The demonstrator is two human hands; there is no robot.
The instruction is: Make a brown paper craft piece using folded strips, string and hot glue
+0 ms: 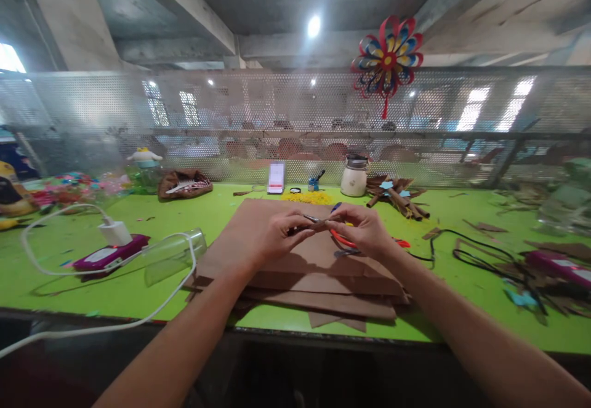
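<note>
Both hands pinch a small, thin brown strip (318,223), held between their fingertips above a stack of brown paper sheets (249,223). My left hand (281,236) grips its left end with the thumb and fingers closed. At the right end, my right hand (362,226) is closed on it in the same way. The strip is too small and dark to tell its exact kind. Beneath the right hand lies a tool with orange handles (341,239), probably scissors, partly hidden by the fingers.
Yellow bits (307,198), a propped phone (276,177), a small blue bottle (313,183) and a white jar (354,177) stand behind the stack. Rolled brown pieces (401,202) lie right. A clear cup (175,257), white cable (161,302) and purple power strip (111,257) occupy the left.
</note>
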